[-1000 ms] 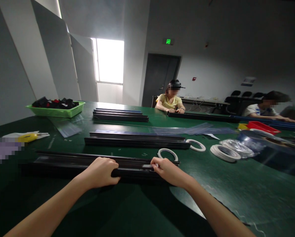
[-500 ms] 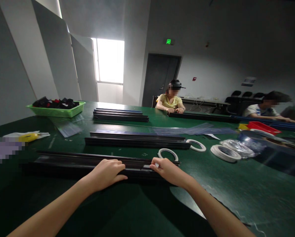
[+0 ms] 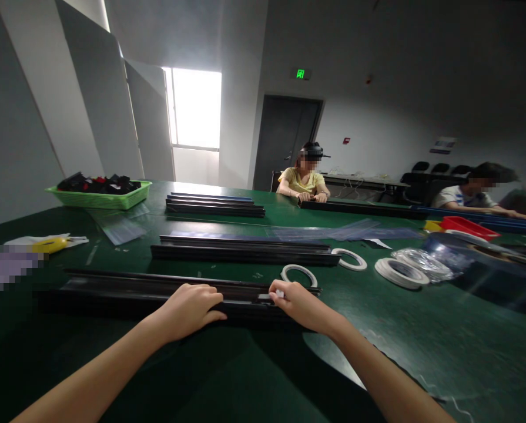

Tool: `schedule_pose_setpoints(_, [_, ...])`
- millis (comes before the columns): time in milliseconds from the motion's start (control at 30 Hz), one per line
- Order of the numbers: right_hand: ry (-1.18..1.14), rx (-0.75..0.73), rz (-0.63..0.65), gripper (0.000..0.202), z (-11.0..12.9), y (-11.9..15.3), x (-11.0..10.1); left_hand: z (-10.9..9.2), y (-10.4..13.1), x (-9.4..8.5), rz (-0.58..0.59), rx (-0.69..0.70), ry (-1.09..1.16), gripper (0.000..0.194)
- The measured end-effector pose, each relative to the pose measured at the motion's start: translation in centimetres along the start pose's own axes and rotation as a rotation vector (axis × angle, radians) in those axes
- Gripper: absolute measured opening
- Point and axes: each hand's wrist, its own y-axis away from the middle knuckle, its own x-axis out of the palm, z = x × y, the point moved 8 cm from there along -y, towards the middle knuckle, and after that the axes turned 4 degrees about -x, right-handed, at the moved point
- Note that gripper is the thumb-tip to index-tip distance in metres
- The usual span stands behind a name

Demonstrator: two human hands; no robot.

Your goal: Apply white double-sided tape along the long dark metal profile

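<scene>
A long black channel profile (image 3: 121, 288) lies across the table in front of me, its trough facing up. My left hand (image 3: 192, 308) grips its near wall, with the fingers over the edge and the thumb on my side. Farther right along the same profile, my right hand (image 3: 293, 302) is closed in a pinch on a small whitish piece (image 3: 280, 293), whose exact kind I cannot make out. A short pale strip (image 3: 264, 298) shows in the trough just left of those fingertips. Right behind the profile lies a white tape roll (image 3: 299, 275).
Another black profile (image 3: 245, 254) lies beyond, with a stack of profiles (image 3: 214, 205) farther back. More tape rolls (image 3: 401, 274) and a red tray (image 3: 469, 228) are to the right. A green basket (image 3: 130, 197) stands at left. Two people (image 3: 304, 182) sit across the table.
My right fingertips have shifted very slightly right along the profile. My left hand and the profile look unmoved.
</scene>
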Motion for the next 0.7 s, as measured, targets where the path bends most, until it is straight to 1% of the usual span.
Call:
schedule_pose_setpoints(367, [0.031, -0.017, 0.005, 0.024, 0.1, 0.1, -0.3, 0.2, 0.1, -0.2, 0.015, -0.013, -0.009, 0.031])
schedule_pose_setpoints(467, [0.031, -0.016, 0.003, 0.023, -0.1, 0.2, -0.4, 0.7, 0.3, -0.4, 0.014, -0.029, -0.01, 0.033])
schedule_pose_setpoints(600, [0.033, -0.036, -0.029, 0.024, -0.3, 0.1, -0.4, 1.7, 0.5, -0.6, 0.009, -0.084, -0.02, 0.035])
schedule_pose_setpoints(700, [0.026, -0.033, -0.044, 0.024, -0.5, 0.0, -0.3, 2.0, 0.6, -0.7, 0.012, -0.115, -0.017, 0.036])
